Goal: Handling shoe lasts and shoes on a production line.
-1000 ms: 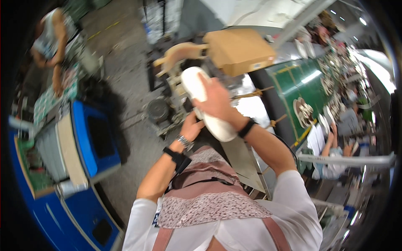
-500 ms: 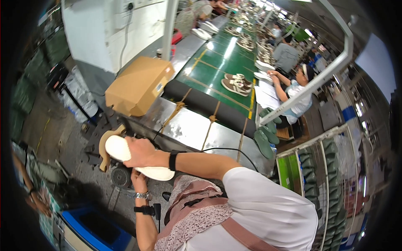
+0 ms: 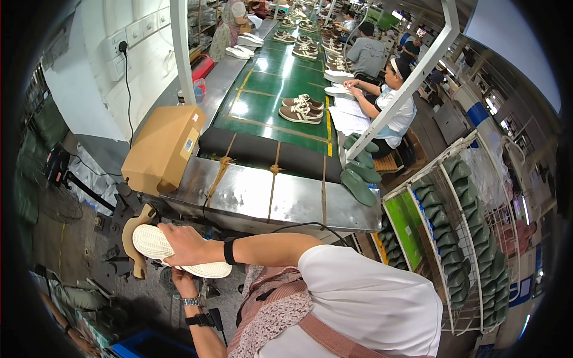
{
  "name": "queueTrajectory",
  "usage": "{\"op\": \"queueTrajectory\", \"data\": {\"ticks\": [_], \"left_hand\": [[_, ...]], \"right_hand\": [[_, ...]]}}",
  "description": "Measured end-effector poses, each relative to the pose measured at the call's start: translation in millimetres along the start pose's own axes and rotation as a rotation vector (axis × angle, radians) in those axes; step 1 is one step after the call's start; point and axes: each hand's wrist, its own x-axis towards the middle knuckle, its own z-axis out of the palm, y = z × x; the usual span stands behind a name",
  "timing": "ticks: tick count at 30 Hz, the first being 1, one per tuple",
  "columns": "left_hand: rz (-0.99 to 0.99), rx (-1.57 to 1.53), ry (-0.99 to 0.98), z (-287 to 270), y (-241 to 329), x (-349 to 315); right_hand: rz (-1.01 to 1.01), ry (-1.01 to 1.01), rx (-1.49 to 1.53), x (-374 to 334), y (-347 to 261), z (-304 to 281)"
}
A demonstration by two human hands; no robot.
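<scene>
A cream-white shoe sole [image 3: 209, 269] is held tilted at the lower left, its textured tread facing up. My right hand [image 3: 186, 246] reaches across from the right and wraps over the middle of the sole. Below it, my left hand [image 3: 184, 283], with a watch on the wrist, grips the sole's near edge, its fingertips partly hidden beneath. Whether an upper is attached underneath is hidden. Just beyond the toe end curves a tan machine part [image 3: 130, 241], close to the sole.
A cardboard box [image 3: 161, 146] sits at the metal table's [image 3: 298, 197] left end. Behind runs a green conveyor [image 3: 262, 89] with brown shoes [image 3: 302, 110]. Green shoe lasts [image 3: 358, 185] lie at the table's right corner. A rack [image 3: 471, 238] of lasts stands right; a co-worker [image 3: 397, 101] sits beside the conveyor.
The view has shifted, so the conveyor and table appear further left and the rack shows more fully. The sole's tread now shows more clearly. Both hands keep their grip on it.
</scene>
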Motion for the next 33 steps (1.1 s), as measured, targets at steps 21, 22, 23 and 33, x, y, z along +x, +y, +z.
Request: {"op": "queueTrajectory", "data": {"ticks": [21,22,23,33], "left_hand": [[0.351,1.320,-0.209,-6.3,92.7,-153.6],[0.322,1.378,-0.214,-8.5,86.9,-161.6],[0.305,1.488,-0.261,-11.4,81.1,-167.4],[-0.143,1.698,-0.244,54.5,27.1,-123.0]], "right_hand": [[0.886,-0.629,1.723,-33.3,50.0,39.4],[0.753,-0.607,1.833,-31.5,38.4,50.2],[0.668,-0.584,1.930,-30.3,25.4,59.5],[0.754,-0.701,2.124,-59.2,109.8,-50.2]]}}
